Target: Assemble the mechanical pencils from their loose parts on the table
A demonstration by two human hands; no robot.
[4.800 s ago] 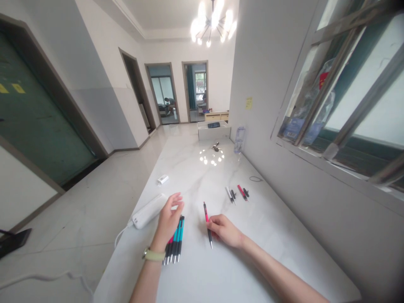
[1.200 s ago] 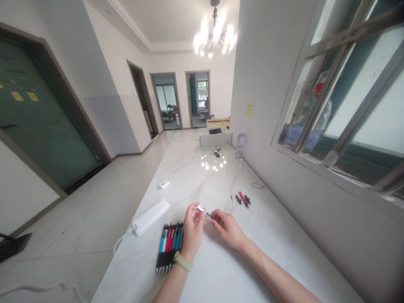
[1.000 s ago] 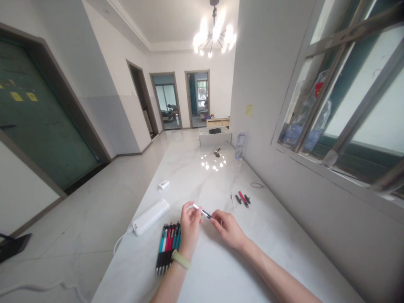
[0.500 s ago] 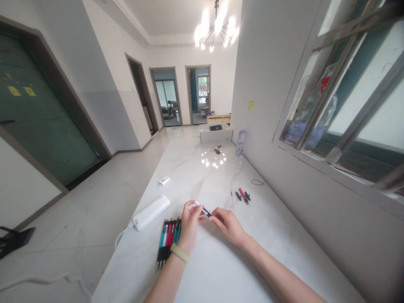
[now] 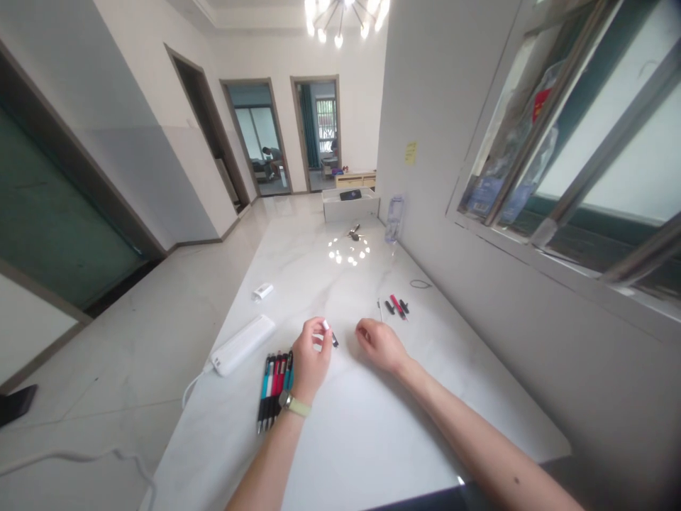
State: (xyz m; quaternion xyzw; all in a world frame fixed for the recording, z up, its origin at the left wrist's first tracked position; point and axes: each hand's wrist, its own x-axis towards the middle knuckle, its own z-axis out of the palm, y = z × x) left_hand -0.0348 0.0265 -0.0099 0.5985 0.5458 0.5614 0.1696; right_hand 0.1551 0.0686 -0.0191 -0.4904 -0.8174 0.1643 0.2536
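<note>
My left hand (image 5: 311, 351) is shut on a slim white-and-black pen (image 5: 328, 332), and its fingers hide the pen's middle. My right hand (image 5: 375, 342) rests on the white marble table (image 5: 345, 433) a short way to the right of the pen, not touching it. Its fingers are curled, with nothing showing in them. Just left of my left hand lies a tight row of several pens (image 5: 274, 390) with teal, red and black barrels. Beyond my right hand are loose pen parts (image 5: 394, 306) in red, black and white.
A white power bank (image 5: 242, 344) with a cable lies left of the pens, and a small white plug (image 5: 263, 291) lies beyond it. A rubber band (image 5: 420, 284), keys (image 5: 354, 233), a plastic bottle (image 5: 394, 220) and a white box (image 5: 348, 206) lie farther along. A wall bounds the right side.
My hands have come apart: the right hand has let go of the pen and moved right, while the left still holds it. The whole view has shifted slightly upward and left.
</note>
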